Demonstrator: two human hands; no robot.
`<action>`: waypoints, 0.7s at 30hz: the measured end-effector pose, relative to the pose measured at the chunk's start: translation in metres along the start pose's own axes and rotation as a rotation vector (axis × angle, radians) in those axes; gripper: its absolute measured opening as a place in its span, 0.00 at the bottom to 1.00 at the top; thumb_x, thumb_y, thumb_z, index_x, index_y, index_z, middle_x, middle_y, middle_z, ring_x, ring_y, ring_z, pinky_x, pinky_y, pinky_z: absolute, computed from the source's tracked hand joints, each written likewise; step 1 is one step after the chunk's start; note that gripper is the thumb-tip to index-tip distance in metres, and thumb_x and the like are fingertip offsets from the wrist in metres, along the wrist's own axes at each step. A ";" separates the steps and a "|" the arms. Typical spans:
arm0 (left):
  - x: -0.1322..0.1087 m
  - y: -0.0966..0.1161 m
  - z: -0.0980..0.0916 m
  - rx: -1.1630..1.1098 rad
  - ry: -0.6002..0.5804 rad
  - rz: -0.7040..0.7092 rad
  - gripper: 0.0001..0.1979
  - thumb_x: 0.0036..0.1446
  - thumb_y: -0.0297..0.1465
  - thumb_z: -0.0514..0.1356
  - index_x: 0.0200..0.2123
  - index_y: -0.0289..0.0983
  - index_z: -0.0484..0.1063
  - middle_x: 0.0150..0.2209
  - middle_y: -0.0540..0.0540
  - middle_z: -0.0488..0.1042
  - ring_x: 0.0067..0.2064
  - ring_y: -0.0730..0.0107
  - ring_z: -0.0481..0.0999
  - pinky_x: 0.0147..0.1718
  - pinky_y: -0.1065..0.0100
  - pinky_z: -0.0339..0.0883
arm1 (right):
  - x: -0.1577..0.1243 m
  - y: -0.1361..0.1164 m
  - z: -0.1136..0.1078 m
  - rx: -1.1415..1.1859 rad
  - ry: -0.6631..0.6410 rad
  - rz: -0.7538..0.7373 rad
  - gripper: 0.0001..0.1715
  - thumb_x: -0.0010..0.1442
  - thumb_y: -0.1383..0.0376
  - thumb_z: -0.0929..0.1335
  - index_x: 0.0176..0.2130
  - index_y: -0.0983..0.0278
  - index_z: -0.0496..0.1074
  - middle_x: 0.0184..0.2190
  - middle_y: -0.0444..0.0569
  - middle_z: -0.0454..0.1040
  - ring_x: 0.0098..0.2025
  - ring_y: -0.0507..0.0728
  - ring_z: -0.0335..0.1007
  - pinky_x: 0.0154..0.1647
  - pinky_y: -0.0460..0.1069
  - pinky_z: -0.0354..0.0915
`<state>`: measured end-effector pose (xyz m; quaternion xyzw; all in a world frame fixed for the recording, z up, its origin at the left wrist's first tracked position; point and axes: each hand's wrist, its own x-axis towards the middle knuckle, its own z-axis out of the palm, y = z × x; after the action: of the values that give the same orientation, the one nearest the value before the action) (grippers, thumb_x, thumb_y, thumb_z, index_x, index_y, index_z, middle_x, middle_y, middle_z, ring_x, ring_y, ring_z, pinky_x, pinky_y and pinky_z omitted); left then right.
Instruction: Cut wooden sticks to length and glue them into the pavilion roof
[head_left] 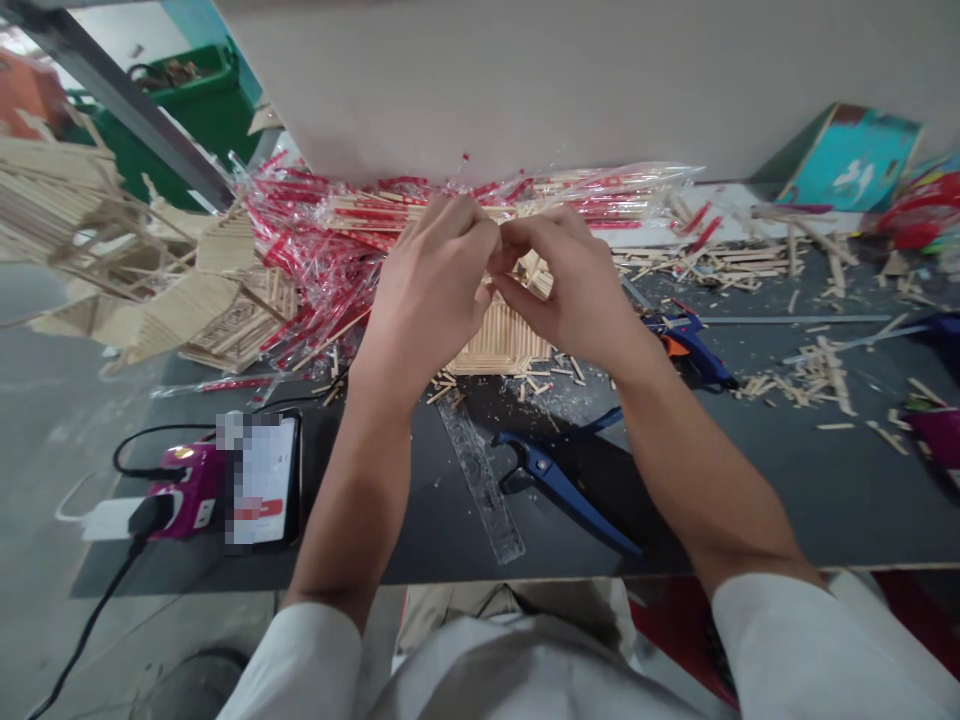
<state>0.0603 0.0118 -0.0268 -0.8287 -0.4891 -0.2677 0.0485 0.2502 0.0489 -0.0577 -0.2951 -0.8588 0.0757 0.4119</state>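
Above a small model built of wooden sticks (501,338), my two hands come together at the fingertips. My left hand (439,280) has its fingers curled down, and whatever is in them is hidden. Thumb and forefinger of my right hand (566,285) pinch close to the left fingers; what sits between them is too small to make out. The stick model rests on the dark table, partly covered by both hands. Short stick offcuts (540,385) lie along its front edge. Nearer my body are a clear ruler (480,480) and blue-handled cutters (570,490).
Red-and-clear plastic wrappers with sticks (322,240) heap up behind. Larger stick models (150,260) stand at the left. A phone (266,480) lies by a purple power adapter (191,485) with cables. At the right lie a blue glue gun (697,350) and scattered sticks (817,375).
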 end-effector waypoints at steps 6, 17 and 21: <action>0.001 0.002 -0.002 -0.036 0.009 -0.011 0.17 0.56 0.13 0.62 0.36 0.43 0.66 0.47 0.40 0.77 0.54 0.49 0.77 0.54 0.51 0.73 | 0.000 -0.001 -0.001 0.016 -0.011 0.000 0.14 0.67 0.74 0.68 0.47 0.56 0.72 0.43 0.48 0.80 0.50 0.64 0.74 0.54 0.62 0.73; 0.001 -0.001 -0.001 -0.063 -0.002 -0.029 0.14 0.60 0.18 0.59 0.35 0.45 0.67 0.46 0.44 0.77 0.51 0.52 0.78 0.54 0.51 0.73 | 0.002 0.004 -0.006 0.025 -0.055 0.029 0.07 0.71 0.62 0.71 0.49 0.53 0.76 0.45 0.51 0.82 0.56 0.69 0.74 0.63 0.68 0.70; 0.001 -0.001 -0.001 -0.051 0.015 -0.037 0.14 0.58 0.16 0.61 0.35 0.44 0.67 0.44 0.43 0.77 0.50 0.51 0.78 0.52 0.51 0.72 | 0.003 0.006 -0.007 0.000 -0.055 0.051 0.06 0.70 0.63 0.71 0.47 0.51 0.76 0.44 0.51 0.82 0.55 0.68 0.75 0.61 0.67 0.72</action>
<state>0.0592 0.0124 -0.0256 -0.8184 -0.4970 -0.2873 0.0261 0.2567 0.0549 -0.0532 -0.3145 -0.8621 0.0944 0.3859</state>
